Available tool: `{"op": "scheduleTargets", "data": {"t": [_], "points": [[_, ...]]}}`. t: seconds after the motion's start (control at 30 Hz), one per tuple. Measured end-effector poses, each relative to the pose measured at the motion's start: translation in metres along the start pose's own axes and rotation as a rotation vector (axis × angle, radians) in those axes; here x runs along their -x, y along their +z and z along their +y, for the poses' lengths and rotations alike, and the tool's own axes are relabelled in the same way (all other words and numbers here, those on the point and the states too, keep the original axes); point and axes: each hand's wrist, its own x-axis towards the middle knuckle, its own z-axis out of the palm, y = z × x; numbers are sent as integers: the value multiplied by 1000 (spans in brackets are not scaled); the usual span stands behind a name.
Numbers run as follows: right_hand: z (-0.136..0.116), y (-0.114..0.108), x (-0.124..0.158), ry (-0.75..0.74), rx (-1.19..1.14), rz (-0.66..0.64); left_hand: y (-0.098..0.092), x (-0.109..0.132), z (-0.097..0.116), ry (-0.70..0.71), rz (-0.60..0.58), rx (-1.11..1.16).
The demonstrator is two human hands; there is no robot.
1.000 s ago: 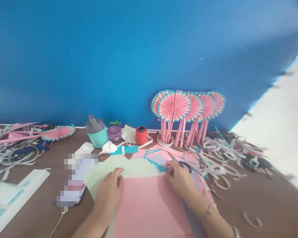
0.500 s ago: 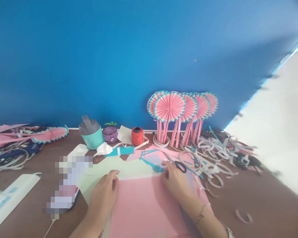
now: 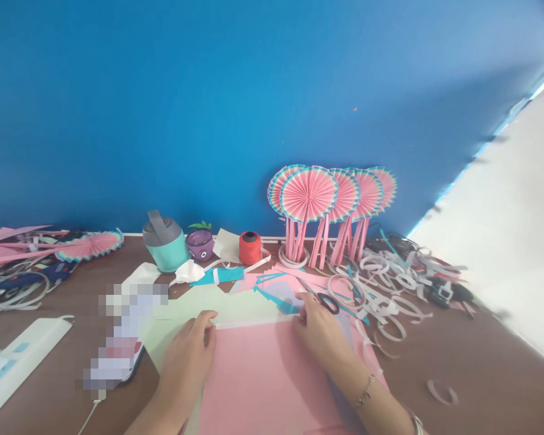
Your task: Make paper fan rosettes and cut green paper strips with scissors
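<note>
A pink sheet of paper (image 3: 267, 368) lies in front of me, with a narrow white strip (image 3: 256, 321) along its far edge, perhaps double-sided tape. My left hand (image 3: 193, 341) is closed at the sheet's far left corner, thumb and forefinger at the strip's end. At the far right corner my right hand (image 3: 317, 326) has its fingers curled over the edge; their tips are partly hidden. Pale green paper (image 3: 194, 305) shows beneath and beyond the sheet. Just past my right hand lie scissors (image 3: 329, 303) and blue paper strips (image 3: 274, 301).
Pink pleated paper fans (image 3: 309, 194) stand against the blue wall. A red thread spool (image 3: 250, 248), a purple cup (image 3: 200, 244) and a teal container (image 3: 167, 244) line the back. Curled white strips (image 3: 392, 302) clutter the right; a phone (image 3: 122, 344) and a power strip (image 3: 25, 368) lie left.
Both hands stay at the far corners of the pink sheet. The whole view has shifted very slightly; nothing else visibly moves.
</note>
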Motion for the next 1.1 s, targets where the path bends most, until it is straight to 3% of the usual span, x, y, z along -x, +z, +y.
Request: {"op": "scheduleTargets", "data": {"t": [0.37, 1.1], "points": [[2, -9, 1, -13, 8, 23, 1, 0, 0, 19, 24, 2], [6, 0, -3, -68, 50, 20, 0, -3, 0, 33, 35, 25]]}}
